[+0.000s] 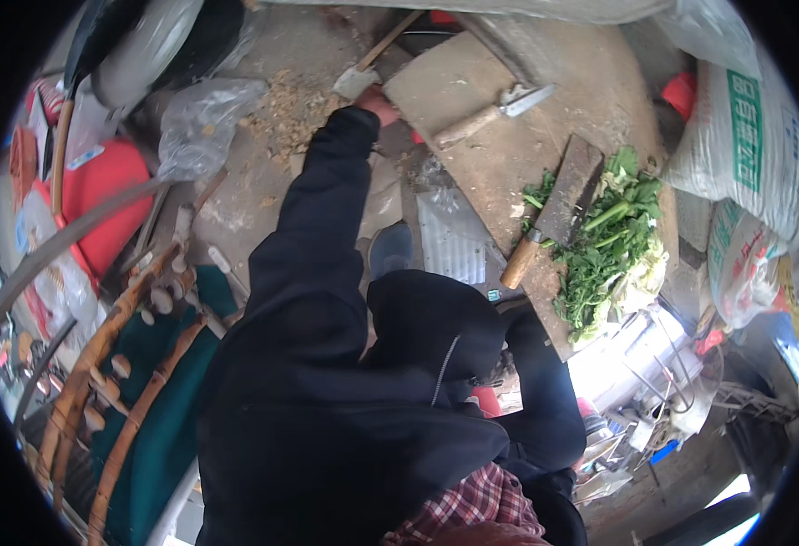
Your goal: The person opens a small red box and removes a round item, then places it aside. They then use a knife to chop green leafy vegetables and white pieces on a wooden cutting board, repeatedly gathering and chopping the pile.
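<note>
My left arm, in a black sleeve, stretches forward over the floor. Only part of my left hand (379,104) shows past the cuff, low beside the board's left edge; its fingers are hidden. Just beyond it lies a small hand hoe or spade (355,83) with a pale flat blade and a thin wooden handle. Brown crumbs (295,114) are scattered on the floor to the left of the hand. My right hand is out of sight. To the right, a cleaver (568,191) with a wooden handle rests against leafy greens (600,250) on a wooden board (472,168).
A second knife (500,114) lies farther back on the board. Woven sacks (736,155) stand at the right. On the left are a clear plastic bag (207,126), a red plastic container (113,196) and a chair-like frame of wooden poles (81,382). A metal rack (677,364) stands near right.
</note>
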Demonstrator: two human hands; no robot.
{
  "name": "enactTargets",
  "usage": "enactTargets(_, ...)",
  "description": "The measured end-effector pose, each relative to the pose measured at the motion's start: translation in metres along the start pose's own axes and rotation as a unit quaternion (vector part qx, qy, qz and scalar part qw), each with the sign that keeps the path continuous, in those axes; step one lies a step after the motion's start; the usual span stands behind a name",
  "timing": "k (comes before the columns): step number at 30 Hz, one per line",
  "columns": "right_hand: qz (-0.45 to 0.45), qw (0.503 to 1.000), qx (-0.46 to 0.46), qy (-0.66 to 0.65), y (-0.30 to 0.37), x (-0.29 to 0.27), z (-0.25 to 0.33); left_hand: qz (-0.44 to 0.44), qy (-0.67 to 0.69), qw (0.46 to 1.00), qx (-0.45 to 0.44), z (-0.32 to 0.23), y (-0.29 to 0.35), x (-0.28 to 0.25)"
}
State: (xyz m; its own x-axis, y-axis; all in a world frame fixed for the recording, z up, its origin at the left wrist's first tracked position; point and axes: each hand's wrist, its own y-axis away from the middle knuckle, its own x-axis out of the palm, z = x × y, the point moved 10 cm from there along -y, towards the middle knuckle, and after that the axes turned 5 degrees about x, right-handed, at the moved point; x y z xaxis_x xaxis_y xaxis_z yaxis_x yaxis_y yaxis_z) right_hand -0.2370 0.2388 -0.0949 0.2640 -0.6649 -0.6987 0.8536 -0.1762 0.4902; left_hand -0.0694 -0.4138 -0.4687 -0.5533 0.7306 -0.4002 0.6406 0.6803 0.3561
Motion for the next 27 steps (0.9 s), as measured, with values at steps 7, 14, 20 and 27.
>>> enactTargets(7, -0.015, 1.000, -0.003, -0.027, 0.015, 0.003, 0.001, 0.169, -0.120, 0.977, 0.042, -0.040, -0.073, 0.021)
enactTargets(14, -0.021, 0.999, 0.004, -0.039, 0.021, 0.006, 0.000, 0.154, -0.195, 0.969, -0.001, -0.012, -0.093, 0.032)
enactTargets(20, -0.023, 0.999, 0.013, -0.033, 0.027, 0.006, -0.002, 0.081, -0.198, 0.975, -0.060, 0.048, -0.045, 0.039)
enactTargets(27, -0.018, 0.999, 0.012, -0.026, 0.029, 0.007, 0.001, 0.049, -0.158, 0.981, -0.099, 0.082, -0.012, 0.049)
